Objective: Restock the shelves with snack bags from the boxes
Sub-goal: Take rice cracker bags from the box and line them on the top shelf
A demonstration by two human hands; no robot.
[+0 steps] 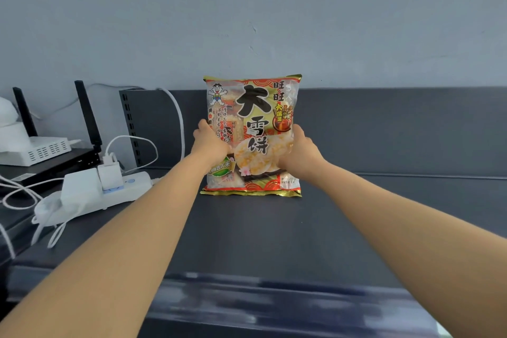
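A dark shelf (260,241) is crossed by two bare forearms. Between the hands a snack bag (253,107) is held upright on it, gripped at its left edge by the left hand (210,145) and at its right edge by the right hand (300,153). A white power strip (109,189) is seen left of the left hand.

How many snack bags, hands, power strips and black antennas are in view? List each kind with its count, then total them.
Snack bag: 1
Hands: 2, left hand and right hand
Power strip: 1
Black antennas: 2
Total: 6
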